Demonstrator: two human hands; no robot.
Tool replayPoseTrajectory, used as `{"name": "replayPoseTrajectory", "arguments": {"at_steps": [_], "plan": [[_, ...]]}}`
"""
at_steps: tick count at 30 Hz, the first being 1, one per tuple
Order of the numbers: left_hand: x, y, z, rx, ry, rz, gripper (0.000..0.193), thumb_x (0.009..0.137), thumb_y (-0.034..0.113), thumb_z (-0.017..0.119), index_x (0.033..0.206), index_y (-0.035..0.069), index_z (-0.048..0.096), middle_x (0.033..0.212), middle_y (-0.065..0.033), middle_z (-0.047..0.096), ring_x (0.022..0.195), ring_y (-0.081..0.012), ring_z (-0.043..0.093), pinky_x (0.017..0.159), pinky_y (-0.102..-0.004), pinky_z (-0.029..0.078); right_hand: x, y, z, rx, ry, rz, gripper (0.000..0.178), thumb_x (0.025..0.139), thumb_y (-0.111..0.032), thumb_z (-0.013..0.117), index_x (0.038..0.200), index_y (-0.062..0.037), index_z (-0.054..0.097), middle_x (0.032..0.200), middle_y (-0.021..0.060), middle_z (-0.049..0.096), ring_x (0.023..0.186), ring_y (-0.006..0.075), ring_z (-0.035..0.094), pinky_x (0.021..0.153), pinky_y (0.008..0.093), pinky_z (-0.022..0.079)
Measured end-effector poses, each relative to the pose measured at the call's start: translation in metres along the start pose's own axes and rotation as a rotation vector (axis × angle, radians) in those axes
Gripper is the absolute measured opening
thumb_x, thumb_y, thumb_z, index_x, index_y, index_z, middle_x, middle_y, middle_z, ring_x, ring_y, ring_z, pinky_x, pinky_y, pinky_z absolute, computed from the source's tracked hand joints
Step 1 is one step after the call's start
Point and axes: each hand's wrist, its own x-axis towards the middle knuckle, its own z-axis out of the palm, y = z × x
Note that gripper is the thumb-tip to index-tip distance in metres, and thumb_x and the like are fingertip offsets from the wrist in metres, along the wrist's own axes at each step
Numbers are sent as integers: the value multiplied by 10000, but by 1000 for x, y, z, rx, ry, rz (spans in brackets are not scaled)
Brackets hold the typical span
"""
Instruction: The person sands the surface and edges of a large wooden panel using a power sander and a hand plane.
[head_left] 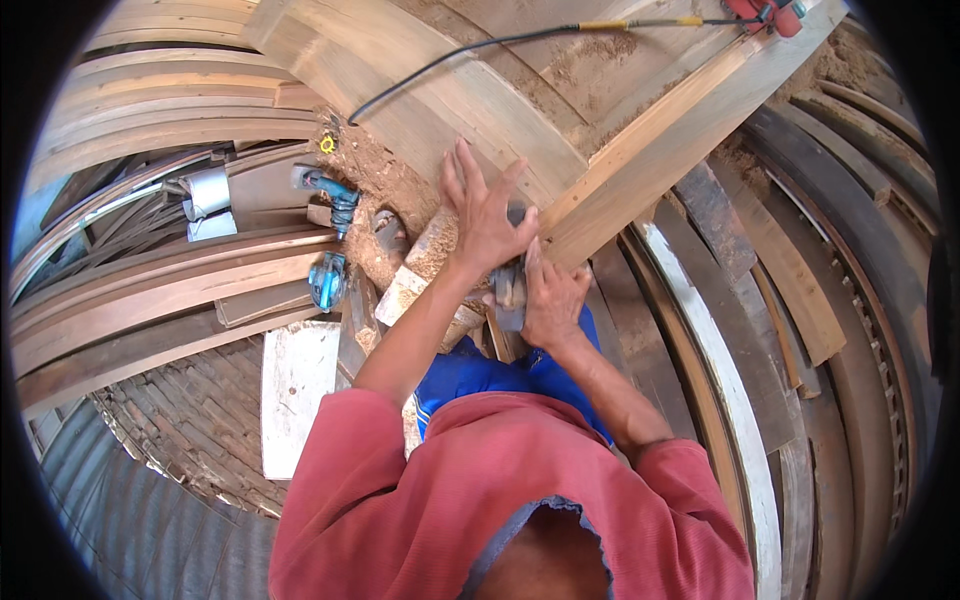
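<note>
My left hand (pixel 485 215) lies with fingers spread against the edge of a wooden panel (pixel 430 95), near the corner where a long wooden rail (pixel 690 130) joins it. Its thumb reaches toward my right hand (pixel 553 300), which is bent closed beside a grey, blurred tool or block (pixel 509 292). This grey thing sits between the two hands, just below the panel's edge, and its kind is hard to make out. Below it, wood blocks dusted with sawdust (pixel 405 295) stand between my legs.
Two teal power tools, a nearer one (pixel 327 281) and a farther one (pixel 338 200), lie at the left. A black cable (pixel 480 47) crosses the panel toward a red tool (pixel 768 14). A white board (pixel 300 395) lies lower left. Stacked planks (pixel 170 300) line the left side, and more boards (pixel 730 300) the right.
</note>
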Motion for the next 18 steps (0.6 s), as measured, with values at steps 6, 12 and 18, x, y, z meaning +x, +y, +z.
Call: {"name": "replayPoseTrajectory", "arguments": {"at_steps": [6, 12, 18], "plan": [[149, -21, -2, 41, 181, 89, 693, 779, 379, 766, 1444, 258, 610, 1619, -461, 36, 1502, -648, -22, 1178, -762, 74, 135, 10, -29, -27, 76, 7, 1142, 771, -739, 719, 1556, 20, 387, 1138, 164, 706, 985, 349, 687, 886, 556, 380], [87, -22, 9, 3, 57, 27, 691, 782, 356, 773, 1449, 271, 613, 1633, -443, 50, 1509, -631, 8, 1187, -732, 98, 88, 12, -22, -74, -18, -30, 1203, 758, -771, 719, 1572, 33, 348, 1162, 183, 711, 1028, 368, 693, 936, 590, 412], [15, -14, -8, -16, -79, 200, 623, 723, 274, 822, 1335, 286, 703, 1625, -439, 100, 1488, -661, 42, 1164, -752, 124, 6, -3, 27, 46, 26, 1, 956, 790, -385, 752, 1517, 116, 385, 1082, 219, 712, 950, 416, 690, 843, 568, 466]]}}
